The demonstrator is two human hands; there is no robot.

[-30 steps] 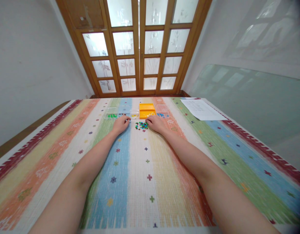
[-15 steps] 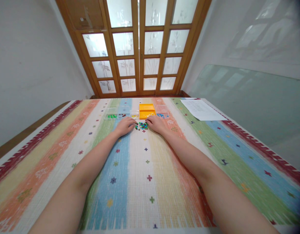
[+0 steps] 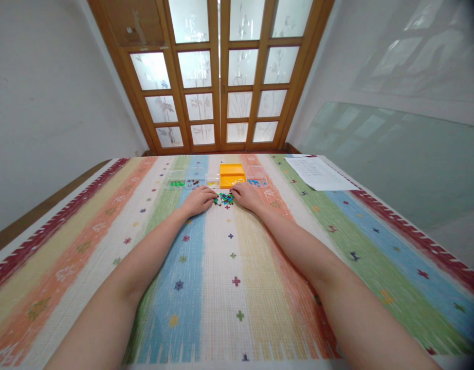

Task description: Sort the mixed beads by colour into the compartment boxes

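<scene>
A small heap of mixed beads [image 3: 226, 199], in green, blue and dark colours, lies on the striped tablecloth [image 3: 221, 267]. At its left edge is my left hand [image 3: 199, 201], its fingers curled together with the tips at the beads. My right hand [image 3: 245, 196] rests at the other side, fingers bent and closed by the right edge of the heap. Whatever the fingertips pinch is too small to make out. Just behind the hands stand an orange open box [image 3: 233, 169] with pale pieces in it and, to its right, a clear box with blue beads [image 3: 256, 183].
Left of the orange box are clear lidded boxes holding green beads [image 3: 177, 183], dark red-brown beads [image 3: 194, 183] and yellow beads [image 3: 213, 183]. A printed paper sheet [image 3: 320, 173] lies at the back right. Beyond the table stand wood-framed glass doors [image 3: 221, 103].
My left hand has shifted very slightly right, toward the heap. My right hand and the boxes look the same.
</scene>
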